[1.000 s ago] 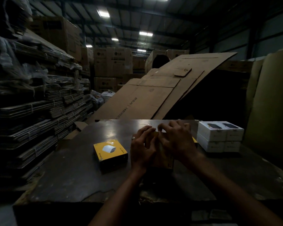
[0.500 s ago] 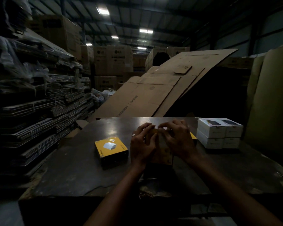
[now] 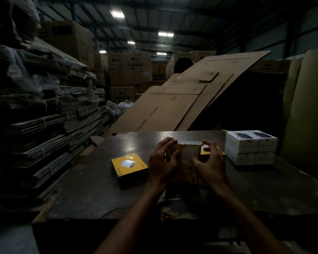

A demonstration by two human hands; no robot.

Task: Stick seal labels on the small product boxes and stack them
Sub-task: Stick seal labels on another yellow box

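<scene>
Head view: both hands grip a brown box [image 3: 186,162] at mid-table [image 3: 84,198], left hand [image 3: 162,162] on its left side, right hand [image 3: 210,166] on its right. Its long axis runs away from the person. A yellow box [image 3: 129,166] lies just left; white boxes [image 3: 251,146] are stacked at right.

A dim warehouse: large printed cartons [image 3: 129,68] stand stacked to the rear under a steel roof with strip lights [image 3: 117,14]. Bundles of flattened cardboard [image 3: 50,129] are piled high along the left, and big loose cardboard sheets [image 3: 182,101] lean behind a worn, dark table [image 3: 92,189] that carries small product boxes [image 3: 251,146].
</scene>
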